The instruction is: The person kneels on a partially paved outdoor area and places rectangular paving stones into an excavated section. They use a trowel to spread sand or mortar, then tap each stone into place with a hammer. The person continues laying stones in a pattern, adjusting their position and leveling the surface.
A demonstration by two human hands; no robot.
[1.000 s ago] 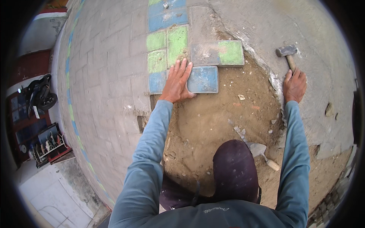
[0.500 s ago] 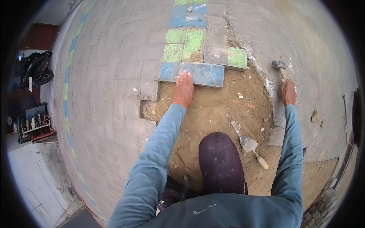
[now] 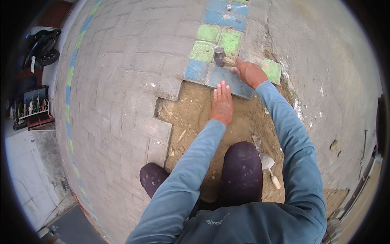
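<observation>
"Resting on the near edge of the blue paver (image 3: 239, 86): fingers of the left hand (image 3: 222, 109), straight, side by side, gripping nothing. Thumb hidden."

"And the right hand (image 3: 250, 74)?"

"Fingers closed round the wooden handle of a hammer (image 3: 219, 56). Metal head over the paver's far left corner; cannot tell whether it touches."

"Where does the paver sit?"

"At the edge of the sand bed (image 3: 191, 107), slightly tilted to the view. Blue block (image 3: 197, 70) just beside it on the left, green block (image 3: 230, 41) beyond, grey-and-green paver (image 3: 271, 70) at upper right."

"Farther out?"

"Trowel (image 3: 267, 162) lying on the sand, near the person's right knee (image 3: 242, 168), wooden handle toward the body. Grey pavers (image 3: 122, 81) spread left; concrete (image 3: 333, 73) to the right. Dark motorbike (image 3: 42, 46) at far left, well apart from the hands."
</observation>
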